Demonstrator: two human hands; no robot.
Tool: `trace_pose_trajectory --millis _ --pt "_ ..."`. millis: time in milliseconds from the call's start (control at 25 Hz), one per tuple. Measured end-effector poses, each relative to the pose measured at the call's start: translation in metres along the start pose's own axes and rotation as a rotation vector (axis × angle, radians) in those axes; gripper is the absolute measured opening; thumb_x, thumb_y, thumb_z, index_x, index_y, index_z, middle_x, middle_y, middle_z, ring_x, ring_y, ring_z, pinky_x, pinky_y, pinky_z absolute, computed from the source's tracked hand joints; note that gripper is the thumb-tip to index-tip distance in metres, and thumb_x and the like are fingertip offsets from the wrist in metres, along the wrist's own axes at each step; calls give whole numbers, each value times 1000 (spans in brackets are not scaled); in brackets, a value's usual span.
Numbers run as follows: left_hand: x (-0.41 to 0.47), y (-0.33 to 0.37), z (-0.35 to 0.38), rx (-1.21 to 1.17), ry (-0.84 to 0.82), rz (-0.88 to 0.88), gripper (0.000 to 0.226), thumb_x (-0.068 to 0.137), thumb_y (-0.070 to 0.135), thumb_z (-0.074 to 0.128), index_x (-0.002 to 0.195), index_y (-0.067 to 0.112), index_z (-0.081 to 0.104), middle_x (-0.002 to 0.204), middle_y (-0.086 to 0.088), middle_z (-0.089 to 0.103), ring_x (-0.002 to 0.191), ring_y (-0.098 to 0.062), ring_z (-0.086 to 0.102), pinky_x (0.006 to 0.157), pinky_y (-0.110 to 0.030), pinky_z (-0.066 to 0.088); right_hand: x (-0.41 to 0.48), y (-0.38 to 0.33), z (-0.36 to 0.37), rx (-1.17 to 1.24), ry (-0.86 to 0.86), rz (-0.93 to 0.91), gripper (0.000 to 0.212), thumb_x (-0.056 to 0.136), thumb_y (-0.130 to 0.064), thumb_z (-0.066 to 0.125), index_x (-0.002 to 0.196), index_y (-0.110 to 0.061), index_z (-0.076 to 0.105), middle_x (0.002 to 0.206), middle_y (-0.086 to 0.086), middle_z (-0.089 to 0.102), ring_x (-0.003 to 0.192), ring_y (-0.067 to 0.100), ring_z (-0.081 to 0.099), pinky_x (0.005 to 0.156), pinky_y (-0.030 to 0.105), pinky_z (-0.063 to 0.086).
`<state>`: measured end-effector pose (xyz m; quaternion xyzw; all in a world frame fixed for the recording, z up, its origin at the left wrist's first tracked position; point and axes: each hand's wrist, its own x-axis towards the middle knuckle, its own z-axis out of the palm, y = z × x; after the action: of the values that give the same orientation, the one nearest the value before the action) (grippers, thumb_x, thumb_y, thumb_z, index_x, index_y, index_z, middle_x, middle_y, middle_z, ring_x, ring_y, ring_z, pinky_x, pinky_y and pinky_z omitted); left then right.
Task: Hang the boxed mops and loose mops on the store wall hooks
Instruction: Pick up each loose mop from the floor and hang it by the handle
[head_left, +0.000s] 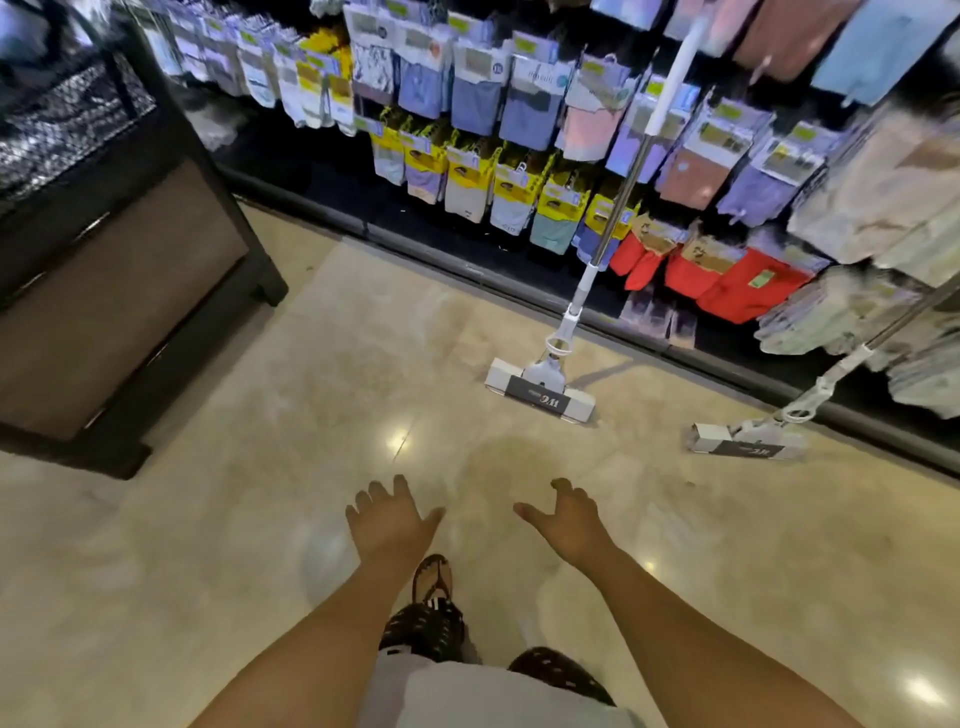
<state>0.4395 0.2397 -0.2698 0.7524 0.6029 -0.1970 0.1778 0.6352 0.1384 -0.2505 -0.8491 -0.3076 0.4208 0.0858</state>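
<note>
Two loose mops lean against the store wall with their heads on the floor. The nearer mop (540, 387) has a white sponge head with a black label, and its long pole runs up to the hanging goods. A second mop (748, 439) of the same kind stands at the right, its pole going off the right edge. My left hand (389, 522) and my right hand (569, 522) are stretched out over the floor, fingers spread and relaxed, holding nothing, well short of both mops. No boxed mops are in view.
The wall (519, 130) is packed with hanging packets of socks and cloths on hooks. A dark display stand (119, 291) occupies the left. The floor (260, 519) is glossy beige tile. My sandalled foot (434, 579) is below my hands.
</note>
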Motion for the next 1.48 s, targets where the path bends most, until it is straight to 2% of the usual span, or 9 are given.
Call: trace_pose_trajectory --millis 120,320,480,680,920,1040,1160,1280,1480 --pt "36 21 -24 -11 -37 13 83 87 72 40 147 16 29 142 -14 44 130 -31 40 107 -40 33 25 -14 -16 68 16 24 87 86 -61 58 150 -11 28 145 17 41 135 33 38 109 40 38" --pt "77 91 -41 113 -85 163 81 88 71 38 147 18 28 141 -12 43 130 -30 40 107 -40 34 58 26 -58 7 12 168 81 88 -62 55 147 -12 31 140 16 44 129 32 42 105 39 42" --pt "122 166 -58 169 -77 239 80 88 71 38 148 18 28 142 -12 43 132 -31 39 108 -41 33 106 60 -110 -20 -1 229 87 88 -62 53 153 -16 19 144 15 40 134 33 37 106 38 38" --pt "187 273 -100 188 -3 193 81 85 73 42 146 20 33 141 -8 45 130 -28 42 106 -38 34 205 68 -218 89 41 173 80 89 -60 53 148 -11 28 143 16 41 134 32 37 105 38 38" --pt "230 406 -161 -7 10 240 78 88 66 46 149 21 29 148 -11 41 134 -29 39 107 -36 35 284 95 -338 122 134 219 74 91 -56 54 144 -8 34 141 18 46 129 35 43 102 38 42" --pt "248 431 -176 -25 -5 266 79 88 64 48 151 21 25 151 -10 36 136 -29 36 108 -37 34 315 80 -363 165 122 187 75 90 -55 55 143 -6 35 141 18 45 131 36 42 101 36 40" --pt "278 433 -190 -66 -24 202 83 86 68 49 150 20 26 148 -9 40 133 -29 40 105 -38 39 334 52 -371 208 92 119 74 90 -53 57 143 -7 35 139 17 47 128 34 44 100 34 43" --pt "327 441 -221 -269 -6 210 83 85 62 58 149 17 31 146 -11 43 130 -31 43 102 -41 43 367 18 -402 330 125 57 68 89 -44 65 140 -5 41 137 18 50 125 34 49 99 36 44" --pt "413 499 -310 -657 -12 394 79 79 46 75 143 12 43 144 -6 49 132 -26 46 104 -39 42 424 -85 -519 581 315 -132 57 87 -28 71 133 -3 48 128 15 55 121 32 54 95 38 45"
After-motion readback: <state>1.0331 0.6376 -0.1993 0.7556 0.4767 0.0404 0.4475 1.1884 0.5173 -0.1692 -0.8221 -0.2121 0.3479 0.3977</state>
